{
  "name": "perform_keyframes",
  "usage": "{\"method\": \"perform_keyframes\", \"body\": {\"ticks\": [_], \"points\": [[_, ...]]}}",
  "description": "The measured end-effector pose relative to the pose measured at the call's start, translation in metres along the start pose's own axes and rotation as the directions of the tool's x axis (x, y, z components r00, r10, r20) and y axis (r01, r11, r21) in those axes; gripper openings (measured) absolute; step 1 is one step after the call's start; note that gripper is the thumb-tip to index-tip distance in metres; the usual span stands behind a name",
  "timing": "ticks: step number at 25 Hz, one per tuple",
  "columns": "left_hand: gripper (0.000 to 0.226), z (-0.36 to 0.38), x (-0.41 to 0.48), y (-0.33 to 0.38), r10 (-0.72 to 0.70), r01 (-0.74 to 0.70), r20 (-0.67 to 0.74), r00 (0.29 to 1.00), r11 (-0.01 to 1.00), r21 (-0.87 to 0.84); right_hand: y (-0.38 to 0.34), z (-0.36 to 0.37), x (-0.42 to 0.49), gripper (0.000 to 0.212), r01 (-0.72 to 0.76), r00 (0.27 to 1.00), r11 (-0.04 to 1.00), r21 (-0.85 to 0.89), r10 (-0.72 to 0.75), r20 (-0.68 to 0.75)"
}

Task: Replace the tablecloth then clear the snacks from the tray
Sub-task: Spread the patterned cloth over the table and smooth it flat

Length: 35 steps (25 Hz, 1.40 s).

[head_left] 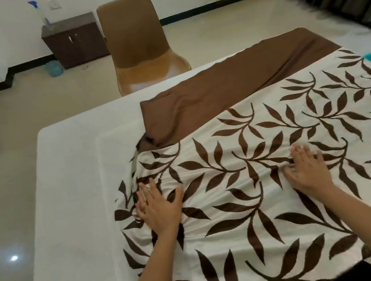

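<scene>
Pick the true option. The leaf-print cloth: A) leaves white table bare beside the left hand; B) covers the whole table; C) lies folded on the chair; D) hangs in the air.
A: the leaf-print cloth ends bunched at the left hand, with bare white table beyond it.

**Operator:** Item identification?

**Technician:** Tablecloth (259, 191): cream fabric with a dark brown leaf-and-stem print. Plain brown fabric (232, 90) adjoins its far edge; whether the two are one piece cannot be determined.

**Operator:** Position?

**Technician:** Spread over the white worktop (77, 180), covering its centre and right. The worktop's left strip is uncovered.

**Operator:** Condition?

**Technician:** Not flat. The left edge is bunched, with creases fanning out around the left hand (158, 207). The brown fabric is rumpled and folded at its left corner. The right hand (307, 170) lies palm-down on the print, fingers extended, like the left.
</scene>
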<state>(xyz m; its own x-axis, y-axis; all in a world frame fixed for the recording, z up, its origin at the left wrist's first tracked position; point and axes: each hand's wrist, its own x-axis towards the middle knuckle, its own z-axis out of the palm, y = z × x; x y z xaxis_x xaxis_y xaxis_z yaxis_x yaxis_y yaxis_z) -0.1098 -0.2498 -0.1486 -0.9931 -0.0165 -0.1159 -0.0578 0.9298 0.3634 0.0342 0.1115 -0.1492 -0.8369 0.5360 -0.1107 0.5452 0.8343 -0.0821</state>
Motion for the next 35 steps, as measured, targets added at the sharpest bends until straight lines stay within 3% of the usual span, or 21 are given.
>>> {"method": "perform_keyframes", "body": {"ticks": [2,4,6,7,8,10,12,15,19,21,22,23,24,25,26,27,29,31,35], "points": [[0.085,-0.011,0.000,-0.001,0.013,-0.013,-0.013,1.000,1.000,0.000,-0.073,-0.006,-0.011,0.075,-0.028,0.998,0.983,0.183,0.038,-0.051],[0.063,-0.028,0.002,-0.005,0.092,-0.109,-0.180,0.979,0.990,-0.084,-0.157,-0.002,-0.031,0.076,0.142,0.990,0.907,0.397,-0.127,-0.065],[0.036,-0.044,0.022,-0.019,0.162,-0.240,-0.371,0.914,0.954,-0.177,-0.229,0.014,-0.049,0.077,0.297,0.951,0.867,0.399,-0.307,-0.041],[0.028,-0.049,0.040,-0.030,0.174,-0.274,-0.393,0.903,0.937,-0.215,-0.252,0.024,-0.057,0.076,0.329,0.939,0.877,0.349,-0.342,-0.025],[0.029,-0.052,0.056,-0.041,0.172,-0.275,-0.351,0.921,0.923,-0.270,-0.264,0.033,-0.063,0.076,0.327,0.941,0.899,0.290,-0.338,-0.012],[0.048,-0.052,0.079,-0.061,0.182,-0.209,-0.109,0.977,0.919,-0.335,-0.268,0.042,-0.066,0.077,0.297,0.954,0.930,0.219,-0.301,-0.014],[0.058,-0.047,0.086,-0.073,0.219,-0.198,0.033,0.975,0.928,-0.315,-0.263,0.044,-0.061,0.077,0.313,0.948,0.927,0.208,-0.318,-0.007],[0.037,-0.049,0.086,-0.082,0.235,-0.214,0.000,0.972,0.885,-0.413,-0.250,0.039,-0.045,0.075,0.328,0.943,0.925,0.190,-0.333,-0.003],[0.016,-0.054,0.092,-0.089,0.211,-0.234,-0.111,0.971,0.935,-0.268,-0.219,0.030,-0.027,0.070,0.297,0.952,0.935,0.195,-0.306,0.018],[0.016,-0.056,0.082,-0.087,0.169,-0.188,-0.085,0.982,0.918,-0.348,-0.212,0.029,-0.026,0.071,0.267,0.960,0.948,0.173,-0.276,0.035],[0.019,-0.061,0.077,-0.081,0.111,-0.120,-0.048,0.993,0.874,-0.471,-0.213,0.028,-0.027,0.074,0.246,0.966,0.954,0.174,-0.256,0.041],[0.026,-0.067,0.072,-0.073,0.018,0.026,0.061,0.998,0.757,-0.653,-0.216,0.028,-0.029,0.077,0.227,0.970,0.955,0.189,-0.240,0.048],[0.032,-0.077,0.066,-0.063,-0.052,0.248,0.260,0.964,0.526,-0.813,-0.220,0.027,-0.032,0.082,0.220,0.970,0.953,0.210,-0.236,0.056],[0.036,-0.086,0.060,-0.051,-0.044,0.472,0.477,0.878,0.256,-0.844,-0.225,0.027,-0.034,0.086,0.226,0.967,0.947,0.229,-0.247,0.065],[0.036,-0.088,0.056,-0.045,-0.008,0.618,0.621,0.784,0.107,-0.779,-0.229,0.027,-0.035,0.089,0.241,0.961,0.940,0.242,-0.266,0.075],[0.034,-0.087,0.052,-0.039,0.028,0.693,0.699,0.715,0.101,-0.713,-0.232,0.027,-0.037,0.091,0.257,0.955,0.934,0.247,-0.284,0.082],[0.031,-0.077,0.047,-0.034,0.014,0.683,0.732,0.681,0.348,-0.642,-0.239,0.026,-0.039,0.088,0.268,0.950,0.927,0.260,-0.299,0.087],[0.036,-0.065,0.050,-0.031,0.015,0.570,0.701,0.713,0.571,-0.591,-0.243,0.027,-0.041,0.081,0.276,0.945,0.918,0.285,-0.314,0.095],[0.044,-0.053,0.057,-0.021,0.011,0.364,0.704,0.710,0.851,-0.379,-0.251,0.024,-0.042,0.073,0.318,0.914,0.886,0.337,-0.381,0.140]]}}
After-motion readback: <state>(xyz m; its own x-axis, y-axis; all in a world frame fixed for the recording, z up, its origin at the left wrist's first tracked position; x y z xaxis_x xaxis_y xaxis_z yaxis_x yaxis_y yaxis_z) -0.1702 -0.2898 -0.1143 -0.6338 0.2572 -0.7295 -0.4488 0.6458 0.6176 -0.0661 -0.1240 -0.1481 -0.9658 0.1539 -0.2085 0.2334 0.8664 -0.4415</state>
